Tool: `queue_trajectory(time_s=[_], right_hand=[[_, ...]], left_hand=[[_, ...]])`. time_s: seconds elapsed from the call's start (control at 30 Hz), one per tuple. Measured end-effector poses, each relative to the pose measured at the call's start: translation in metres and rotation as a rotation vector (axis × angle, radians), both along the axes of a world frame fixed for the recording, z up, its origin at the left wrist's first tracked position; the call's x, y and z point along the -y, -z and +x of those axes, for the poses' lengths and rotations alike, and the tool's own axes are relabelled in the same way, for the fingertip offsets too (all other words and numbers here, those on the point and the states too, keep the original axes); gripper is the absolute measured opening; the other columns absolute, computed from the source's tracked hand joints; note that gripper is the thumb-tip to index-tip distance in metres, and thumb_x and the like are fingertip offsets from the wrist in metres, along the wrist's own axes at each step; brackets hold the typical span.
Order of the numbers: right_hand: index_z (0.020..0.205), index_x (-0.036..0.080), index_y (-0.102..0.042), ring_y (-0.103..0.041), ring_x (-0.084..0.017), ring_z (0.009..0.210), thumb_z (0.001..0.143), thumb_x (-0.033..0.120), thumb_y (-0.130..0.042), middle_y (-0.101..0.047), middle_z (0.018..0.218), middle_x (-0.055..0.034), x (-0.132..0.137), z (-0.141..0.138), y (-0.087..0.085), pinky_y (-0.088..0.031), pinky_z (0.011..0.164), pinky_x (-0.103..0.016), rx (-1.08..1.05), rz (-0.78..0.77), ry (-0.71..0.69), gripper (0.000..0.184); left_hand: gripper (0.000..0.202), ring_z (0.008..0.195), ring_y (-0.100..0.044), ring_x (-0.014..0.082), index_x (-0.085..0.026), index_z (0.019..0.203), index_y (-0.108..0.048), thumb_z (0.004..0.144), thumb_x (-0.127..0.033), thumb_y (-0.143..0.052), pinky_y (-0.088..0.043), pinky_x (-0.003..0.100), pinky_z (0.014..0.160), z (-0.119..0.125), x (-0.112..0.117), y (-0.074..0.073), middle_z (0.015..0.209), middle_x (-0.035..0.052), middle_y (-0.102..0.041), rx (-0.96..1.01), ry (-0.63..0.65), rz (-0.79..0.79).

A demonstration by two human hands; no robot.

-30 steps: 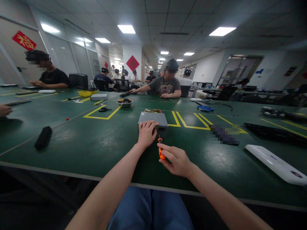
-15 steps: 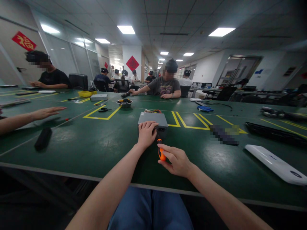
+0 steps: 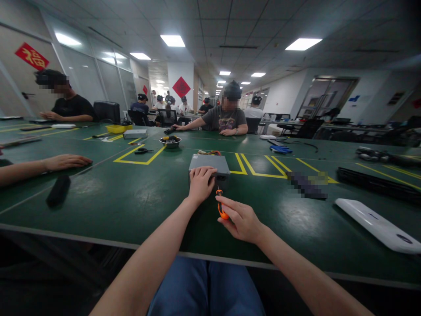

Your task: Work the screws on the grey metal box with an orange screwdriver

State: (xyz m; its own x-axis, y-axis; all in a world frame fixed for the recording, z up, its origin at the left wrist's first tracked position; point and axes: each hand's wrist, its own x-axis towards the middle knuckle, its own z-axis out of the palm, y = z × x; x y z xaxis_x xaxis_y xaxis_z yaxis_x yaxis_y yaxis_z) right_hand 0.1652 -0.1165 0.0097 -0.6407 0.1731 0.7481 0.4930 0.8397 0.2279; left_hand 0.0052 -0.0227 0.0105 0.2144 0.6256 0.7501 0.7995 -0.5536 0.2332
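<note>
The left hand point(image 3: 201, 184) lies over the near edge of a flat grey metal case point(image 3: 209, 164), its fingers close together and curved downward, a pose that seems meant to pin the case against the green work table point(image 3: 98, 210). Whether its thumb hooks underneath, I cannot tell from here. The right hand point(image 3: 241, 219) pinches an orange-handled screwdriver point(image 3: 222, 211) between thumb and fingertips, a light hold that looks suited to twirling rather than bearing down. The fingers hide much of the handle, and the thin shaft tilts up towards the case, but its tip is lost against the dark near end, so any contact stays uncertain. A bundle of coloured wires point(image 3: 209, 152) pokes out at the case's far edge (where it leads is hidden). Farther off, a steel bowl point(image 3: 170, 142) holds small parts too tiny to name, and a co-worker's hand point(image 3: 66, 162) rests flat on the table at the left, well apart. To the right, a pixelated object point(image 3: 307, 184) can't be made out.
</note>
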Motion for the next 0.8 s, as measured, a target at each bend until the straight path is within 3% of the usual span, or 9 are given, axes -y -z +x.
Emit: queue_trajectory(time_s=[0.3,0.53,0.8], right_hand=[[0.117,0.017,-0.046,-0.057,-0.022,0.103,0.089,0.021,-0.039,-0.052,0.117,-0.0168,0.0014,0.0002,-0.0032,-0.053,0.076,-0.032,0.101,-0.012,0.052,0.03],[0.1,0.017,-0.045,-0.061,-0.02,0.095,0.086,0.028,-0.051,-0.059,0.109,-0.0167,-0.0034,0.0016,0.0036,-0.054,0.069,-0.029,-0.011,0.006,0.048,0.019],[0.119,0.013,-0.043,-0.056,-0.023,0.105,0.089,0.023,-0.041,-0.052,0.116,-0.0192,0.0007,0.0026,-0.0019,-0.053,0.075,-0.032,0.099,-0.042,0.05,0.031]], left_hand=[[0.027,0.106,-0.048,0.0202,-0.029,0.106,-0.057,0.081,-0.021,-0.05,-0.029,0.039,0.092,0.0011,0.0013,-0.0007,0.113,0.0016,-0.058,0.005,-0.006,-0.009],[0.027,0.106,-0.047,0.0196,-0.029,0.107,-0.056,0.082,-0.021,-0.05,-0.029,0.038,0.092,0.0001,0.0007,-0.0004,0.114,0.0007,-0.058,-0.001,-0.003,0.005],[0.027,0.106,-0.047,0.0197,-0.029,0.107,-0.056,0.082,-0.021,-0.049,-0.028,0.038,0.092,0.0003,0.0003,0.0001,0.114,0.0001,-0.058,0.003,-0.008,0.004]])
